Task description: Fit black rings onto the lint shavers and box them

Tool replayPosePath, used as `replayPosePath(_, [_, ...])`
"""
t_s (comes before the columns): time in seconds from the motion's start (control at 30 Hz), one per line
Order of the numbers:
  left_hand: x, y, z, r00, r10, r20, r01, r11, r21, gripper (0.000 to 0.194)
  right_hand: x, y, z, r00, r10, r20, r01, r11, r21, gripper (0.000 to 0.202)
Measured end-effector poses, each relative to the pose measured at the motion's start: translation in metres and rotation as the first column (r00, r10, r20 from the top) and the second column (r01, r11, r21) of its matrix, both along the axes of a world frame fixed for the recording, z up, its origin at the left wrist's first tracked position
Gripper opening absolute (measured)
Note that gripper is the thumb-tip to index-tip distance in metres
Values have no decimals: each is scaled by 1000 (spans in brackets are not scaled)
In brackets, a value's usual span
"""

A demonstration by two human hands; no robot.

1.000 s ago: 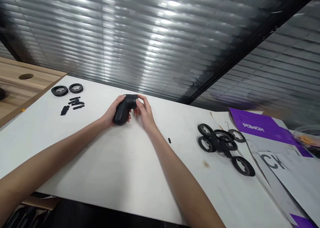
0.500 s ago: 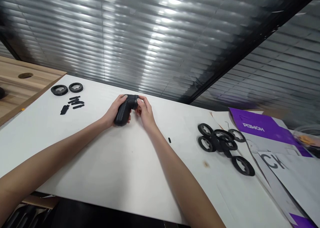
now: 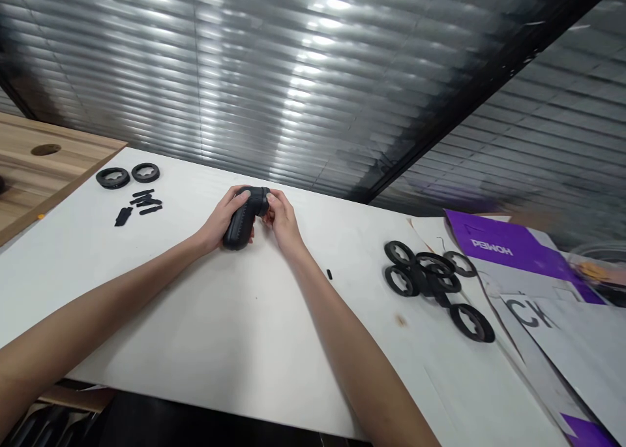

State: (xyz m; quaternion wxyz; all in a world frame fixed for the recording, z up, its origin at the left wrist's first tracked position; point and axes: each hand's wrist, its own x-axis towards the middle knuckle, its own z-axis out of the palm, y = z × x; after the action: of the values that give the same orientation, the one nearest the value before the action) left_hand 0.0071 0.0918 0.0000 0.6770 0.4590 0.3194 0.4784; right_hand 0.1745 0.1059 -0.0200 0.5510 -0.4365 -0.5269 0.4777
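A black, angled handheld device [image 3: 239, 226], with a thick rounded handle and a short round head, is held just above the white table near its back edge. My left hand [image 3: 221, 217] is wrapped round the handle, thumb on top near the bend. At the head end my right hand [image 3: 283, 220] pinches the round collar [image 3: 265, 201] with thumb and fingers. Some fingertips of both hands are hidden behind the device. A small black piece [image 3: 329, 274] lies on the table beside my right forearm.
Several black rings [image 3: 401, 280] lie heaped at the right, beside purple and white packaging [image 3: 508, 241]. Far left are more black rings [image 3: 145, 172] and several flat black strips [image 3: 147, 201]. A wooden board [image 3: 73, 166] adjoins the table; slatted blinds [image 3: 244, 75] rise behind.
Both hands keep the same hold on the device, with barely any movement of the fingers. The whole view has shifted slightly.
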Motion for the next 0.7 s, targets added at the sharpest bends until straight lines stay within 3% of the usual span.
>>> replayPosePath(0.2, [-1,-1,-3,1000,-16,-13,17,998,61,60,-1,1,6,999,19,-49,-21,999,-41,50])
replayPosePath(0.43, [1,2,0,1000,2,-7,-2,1000,-19,64,-1,-1,8,995,36,-96,-44,996,-79,47])
replayPosePath(0.7, [1,1,0,1000,-19,-1,19,1000,0,57,1,-1,6,993,90,-78,-92,995,-29,45])
